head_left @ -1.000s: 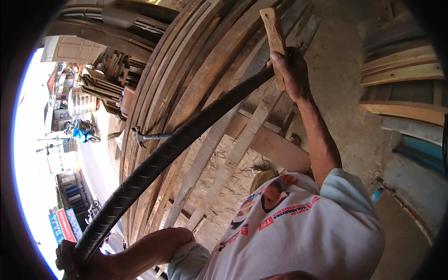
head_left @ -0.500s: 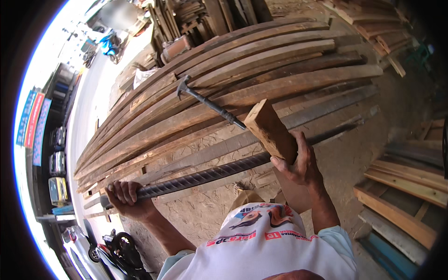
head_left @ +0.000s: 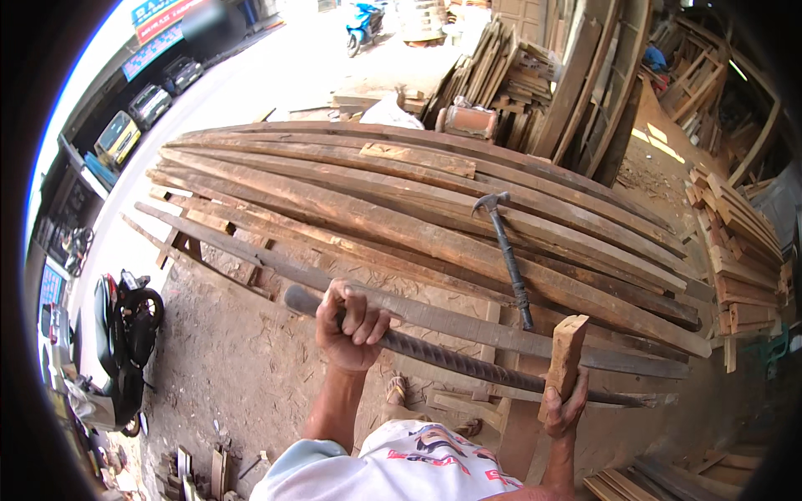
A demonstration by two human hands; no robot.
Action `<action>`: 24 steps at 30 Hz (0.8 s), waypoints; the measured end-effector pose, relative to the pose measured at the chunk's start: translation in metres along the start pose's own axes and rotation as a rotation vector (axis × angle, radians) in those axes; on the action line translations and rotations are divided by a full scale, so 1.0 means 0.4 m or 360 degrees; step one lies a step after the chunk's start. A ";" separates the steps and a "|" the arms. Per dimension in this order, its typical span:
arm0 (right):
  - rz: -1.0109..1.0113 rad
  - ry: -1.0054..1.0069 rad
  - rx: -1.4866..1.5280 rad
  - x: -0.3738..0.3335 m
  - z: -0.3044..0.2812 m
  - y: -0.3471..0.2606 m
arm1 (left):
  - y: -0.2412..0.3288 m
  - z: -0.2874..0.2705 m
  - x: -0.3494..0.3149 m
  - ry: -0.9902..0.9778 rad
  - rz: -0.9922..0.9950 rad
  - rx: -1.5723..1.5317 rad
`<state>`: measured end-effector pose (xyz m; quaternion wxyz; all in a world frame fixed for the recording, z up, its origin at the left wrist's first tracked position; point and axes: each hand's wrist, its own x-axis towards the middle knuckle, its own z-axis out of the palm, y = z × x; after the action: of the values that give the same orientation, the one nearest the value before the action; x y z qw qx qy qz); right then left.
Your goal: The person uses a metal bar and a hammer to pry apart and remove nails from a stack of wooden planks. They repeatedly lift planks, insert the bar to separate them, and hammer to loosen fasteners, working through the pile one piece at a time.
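My left hand [head_left: 354, 327] is closed round a dark, ribbed steel bar [head_left: 455, 361] near its blunt, rounded end. The bar slopes down to the right, and its other end looks thin and flattened. In my right hand [head_left: 566, 407] a short wooden block [head_left: 567, 351] stands nearly upright, fingers and thumb around its lower part. The bar passes by the block; whether they touch I cannot tell. A claw hammer [head_left: 508, 260] with a dark handle lies across the long wooden beams [head_left: 401, 221] just beyond the bar, its head away from me.
Stacked timber [head_left: 735, 250] stands at the right, and more boards [head_left: 576, 92] lean at the back. A reddish machine [head_left: 468, 122] sits behind the beams. A parked motorcycle [head_left: 125, 334] is at the left by the road. Wood scraps [head_left: 205, 472] lie on the dirt at lower left.
The view has swung, so the beams and hammer appear shifted right. The bar now slopes down to the right instead of up. Both hands keep their holds; the block stands more upright.
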<state>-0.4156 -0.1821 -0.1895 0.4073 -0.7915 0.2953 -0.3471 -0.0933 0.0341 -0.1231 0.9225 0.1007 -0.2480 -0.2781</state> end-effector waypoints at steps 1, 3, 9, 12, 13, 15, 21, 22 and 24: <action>0.0077 -0.0063 0.0108 0.021 0.003 -0.061 | -0.006 0.050 0.022 0.0250 -0.0017 0.0147; 0.0100 -0.0040 0.0064 0.043 -0.018 -0.102 | -0.021 0.126 0.053 0.0305 -0.0045 0.0165; -0.0088 -0.0079 -0.0009 -0.034 0.037 0.062 | -0.003 -0.100 -0.081 0.0211 -0.0107 0.0132; -0.0081 -0.0171 -0.0127 -0.028 0.056 0.042 | -0.015 -0.126 -0.069 0.0211 -0.0103 0.0025; -0.0071 -0.0194 -0.0058 -0.014 0.053 0.046 | -0.018 -0.119 -0.048 0.0273 -0.0080 0.0031; -0.0019 -0.0212 0.0021 0.011 0.044 0.052 | -0.020 -0.095 -0.021 0.0394 -0.0037 0.0028; -0.0234 0.0035 0.0372 -0.037 0.027 0.110 | -0.004 -0.050 -0.067 0.0201 -0.0136 0.0016; -0.0217 0.0144 0.0449 -0.058 0.047 0.121 | -0.012 -0.123 -0.097 0.0246 -0.0149 0.0025; -0.0164 -0.0170 -0.0165 -0.053 0.111 0.044 | -0.002 -0.172 -0.136 0.0330 -0.0144 0.0072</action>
<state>-0.3961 -0.1556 -0.2300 0.3626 -0.8430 0.2496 -0.3092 -0.0975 0.0675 -0.2043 0.9272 0.1608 -0.1527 -0.3019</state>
